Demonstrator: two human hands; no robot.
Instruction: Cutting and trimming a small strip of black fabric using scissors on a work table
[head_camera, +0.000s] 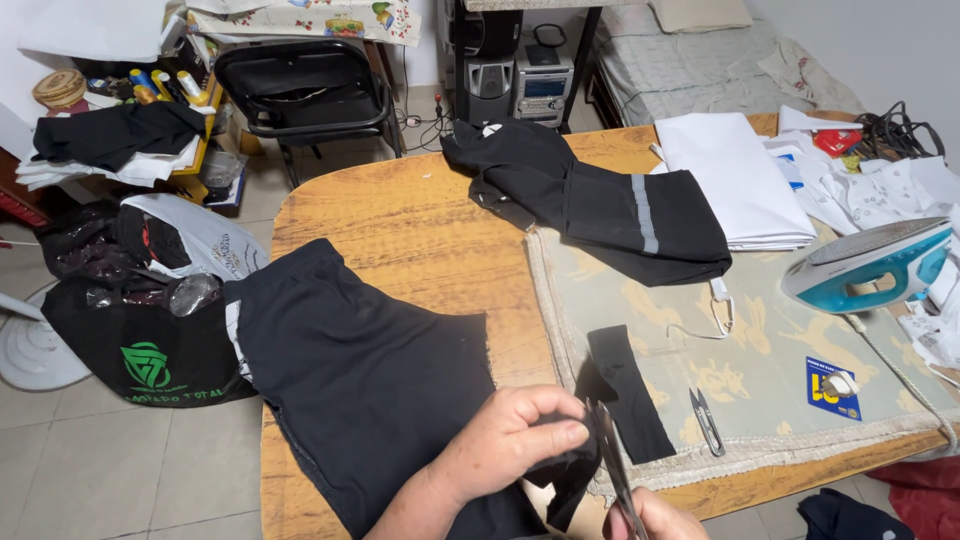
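At lower centre, the left hand (510, 440) pinched black fabric (565, 470); the right hand (655, 518) gripped scissors (612, 465) cutting it.

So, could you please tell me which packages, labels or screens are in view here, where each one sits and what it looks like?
Blue card packet: on the grey mat, near the iron; small, flat, with yellow print.
Black bag: on the floor left of the table; green logo.
Red packet: far right of the table, among white papers; small.
Stereo display: on the floor beyond the table; small bluish panel in a silver unit.
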